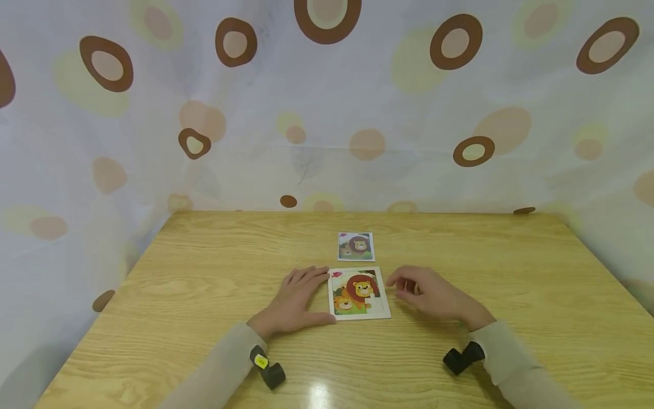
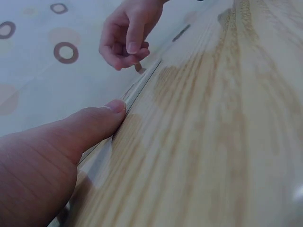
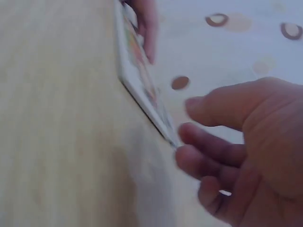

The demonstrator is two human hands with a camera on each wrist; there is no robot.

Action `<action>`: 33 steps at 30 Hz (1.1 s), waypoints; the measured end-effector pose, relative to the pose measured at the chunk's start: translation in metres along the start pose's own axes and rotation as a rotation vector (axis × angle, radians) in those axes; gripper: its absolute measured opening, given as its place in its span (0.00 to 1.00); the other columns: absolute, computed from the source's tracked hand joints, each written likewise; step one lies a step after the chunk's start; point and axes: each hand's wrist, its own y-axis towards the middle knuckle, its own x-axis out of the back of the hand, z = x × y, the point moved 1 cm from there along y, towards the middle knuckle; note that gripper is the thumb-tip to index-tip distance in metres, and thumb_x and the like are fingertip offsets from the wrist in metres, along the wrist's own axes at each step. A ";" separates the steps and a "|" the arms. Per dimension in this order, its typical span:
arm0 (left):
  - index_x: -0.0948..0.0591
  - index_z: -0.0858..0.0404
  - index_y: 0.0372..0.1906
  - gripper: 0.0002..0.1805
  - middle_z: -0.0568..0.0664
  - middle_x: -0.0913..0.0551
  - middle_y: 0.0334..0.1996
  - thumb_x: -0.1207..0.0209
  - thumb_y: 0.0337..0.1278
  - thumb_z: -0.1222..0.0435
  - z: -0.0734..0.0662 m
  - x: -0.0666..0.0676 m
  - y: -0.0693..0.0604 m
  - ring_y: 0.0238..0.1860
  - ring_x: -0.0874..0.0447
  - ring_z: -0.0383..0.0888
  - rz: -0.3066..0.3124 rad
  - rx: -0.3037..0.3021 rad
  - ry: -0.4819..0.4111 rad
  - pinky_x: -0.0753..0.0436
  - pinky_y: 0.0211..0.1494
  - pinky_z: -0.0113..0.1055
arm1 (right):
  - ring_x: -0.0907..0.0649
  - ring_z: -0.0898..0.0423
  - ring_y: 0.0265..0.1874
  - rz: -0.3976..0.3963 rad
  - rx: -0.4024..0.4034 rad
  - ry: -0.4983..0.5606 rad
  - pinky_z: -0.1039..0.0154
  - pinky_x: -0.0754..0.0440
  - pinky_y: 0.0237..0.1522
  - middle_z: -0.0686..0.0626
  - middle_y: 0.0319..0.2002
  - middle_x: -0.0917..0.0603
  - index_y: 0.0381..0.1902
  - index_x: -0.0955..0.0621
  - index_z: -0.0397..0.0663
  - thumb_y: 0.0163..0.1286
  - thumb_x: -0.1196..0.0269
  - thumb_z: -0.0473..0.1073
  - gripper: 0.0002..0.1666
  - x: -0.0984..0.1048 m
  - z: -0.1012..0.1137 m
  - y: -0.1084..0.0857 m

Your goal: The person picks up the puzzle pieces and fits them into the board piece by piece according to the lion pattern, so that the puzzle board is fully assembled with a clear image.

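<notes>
A square jigsaw puzzle (image 1: 353,295) in a white frame lies flat on the wooden table, showing a lion and a cub, with a bare pale patch at its lower right. My left hand (image 1: 296,301) rests at its left side, fingers at the upper left corner and thumb at the lower left. In the left wrist view the thumb (image 2: 102,124) touches the frame's edge. Just right of the puzzle hovers my right hand (image 1: 431,291), fingers loosely bent. No object shows between those fingers in the right wrist view, where the puzzle's edge (image 3: 142,101) is close by.
A smaller picture card (image 1: 356,247) with the same lion design lies just beyond the puzzle. Wood-grain table (image 1: 204,255) stretches to both sides. Behind it hangs a white curtain (image 1: 327,102) with brown rings and spots. Each wrist carries a small black camera (image 1: 462,358).
</notes>
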 end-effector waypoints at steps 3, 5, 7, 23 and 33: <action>0.38 0.59 0.73 0.48 0.47 0.41 0.74 0.39 0.50 0.38 0.000 0.000 0.001 0.75 0.49 0.53 -0.002 -0.007 0.003 0.54 0.75 0.56 | 0.27 0.67 0.25 0.059 -0.040 -0.008 0.69 0.24 0.27 0.56 0.29 0.23 0.47 0.21 0.40 0.68 0.39 0.36 0.10 0.019 -0.006 -0.009; 0.38 0.60 0.72 0.48 0.47 0.41 0.74 0.39 0.50 0.38 0.001 0.000 0.001 0.75 0.49 0.53 -0.007 -0.012 0.006 0.54 0.75 0.56 | 0.27 0.67 0.24 0.090 -0.067 -0.004 0.68 0.24 0.26 0.56 0.27 0.24 0.45 0.22 0.41 0.68 0.38 0.38 0.10 0.031 -0.009 -0.016; 0.38 0.59 0.73 0.48 0.47 0.41 0.74 0.39 0.51 0.38 0.001 0.001 0.002 0.75 0.49 0.52 -0.009 -0.013 0.013 0.53 0.75 0.56 | 0.26 0.66 0.22 0.140 -0.108 0.030 0.68 0.23 0.26 0.55 0.26 0.24 0.43 0.23 0.40 0.66 0.36 0.40 0.11 0.041 -0.013 -0.023; 0.38 0.59 0.73 0.49 0.46 0.42 0.75 0.40 0.51 0.37 0.000 -0.001 0.001 0.75 0.49 0.52 -0.005 0.001 0.013 0.55 0.75 0.56 | 0.31 0.64 0.21 0.240 -0.314 -0.147 0.68 0.30 0.25 0.56 0.23 0.27 0.26 0.27 0.47 0.43 0.23 0.38 0.21 0.050 -0.022 -0.051; 0.37 0.58 0.73 0.48 0.46 0.41 0.74 0.39 0.50 0.37 0.003 -0.003 0.002 0.75 0.49 0.52 -0.013 -0.002 0.011 0.55 0.75 0.56 | 0.31 0.62 0.22 0.225 -0.351 -0.170 0.68 0.30 0.25 0.54 0.24 0.26 0.27 0.27 0.45 0.44 0.22 0.38 0.22 0.052 -0.017 -0.048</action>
